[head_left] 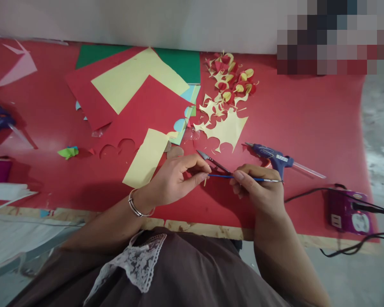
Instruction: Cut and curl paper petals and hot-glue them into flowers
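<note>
A thin blue paintbrush (222, 175) lies almost level across the gap between my hands. My right hand (259, 183) is closed around it, with the metal ferrule and tip sticking out to the right. At the handle's left end, my left hand (182, 177) pinches thumb against forefinger. A narrow yellow paper strip (205, 182) hangs from those fingertips; whether it is wound on the handle is hidden. Just behind the brush, scissors (211, 160) rest on the table, blades toward the upper left, partly covered by my right hand. Yellow cardstock (147, 157) lies beside my left wrist.
Red sheets (141, 111), a yellow sheet (124, 81) and green sheets (182, 64) overlap at the back. Cut yellow scraps (227, 125) and small red-yellow paper flowers (232, 79) sit behind. Right are a blue glue gun (272, 155) and a corded purple box (348, 211).
</note>
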`<state>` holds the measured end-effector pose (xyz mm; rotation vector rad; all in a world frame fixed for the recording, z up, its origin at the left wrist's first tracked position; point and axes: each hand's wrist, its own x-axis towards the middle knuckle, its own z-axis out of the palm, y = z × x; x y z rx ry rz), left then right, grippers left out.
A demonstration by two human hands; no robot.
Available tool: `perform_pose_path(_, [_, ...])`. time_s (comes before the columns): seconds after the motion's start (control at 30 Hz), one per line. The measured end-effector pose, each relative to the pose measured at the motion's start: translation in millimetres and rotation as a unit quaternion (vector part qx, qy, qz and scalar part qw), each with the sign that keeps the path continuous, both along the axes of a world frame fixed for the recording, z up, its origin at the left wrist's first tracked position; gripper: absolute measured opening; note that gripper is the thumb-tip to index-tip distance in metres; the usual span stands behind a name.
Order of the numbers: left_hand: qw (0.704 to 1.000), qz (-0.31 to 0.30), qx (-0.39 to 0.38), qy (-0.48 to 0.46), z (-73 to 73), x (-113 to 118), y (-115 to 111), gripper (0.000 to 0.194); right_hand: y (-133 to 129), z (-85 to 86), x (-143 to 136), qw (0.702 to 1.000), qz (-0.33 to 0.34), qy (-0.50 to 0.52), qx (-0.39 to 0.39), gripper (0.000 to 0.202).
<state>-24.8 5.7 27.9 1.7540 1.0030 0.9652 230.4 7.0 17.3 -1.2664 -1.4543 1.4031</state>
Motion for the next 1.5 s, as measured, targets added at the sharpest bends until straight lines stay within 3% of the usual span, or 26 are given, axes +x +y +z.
perform_pose_path(0.2, [0.999,0.004,0.045,-0.014,-1.3,2.0,-0.6,0.011,0.1,0.8,-1.1,1.0,-0.013,0.011,-0.016,0.039])
perform_pose_path(0.6, [0.999,-0.011,-0.025,-0.04,2.1,-0.5,-4.1,0.016,0.7,3.6,-1.8,1.0,-0.015,0.012,-0.023,0.042])
perform_pose_path(1.0, [0.998,0.019,-0.064,-0.016,3.0,0.9,-3.7,0.016,0.3,2.0,-1.0,1.0,0.007,0.015,-0.008,0.038])
perform_pose_path(1.23, [0.992,-0.01,-0.113,-0.058,5.0,0.4,-4.1,0.028,0.8,2.3,-0.4,1.0,0.01,0.007,-0.008,0.039])
perform_pose_path(1.5, [0.992,-0.036,-0.103,-0.069,3.5,-2.1,-3.3,0.029,1.3,4.6,-0.8,1.0,0.018,0.0,-0.006,0.042])
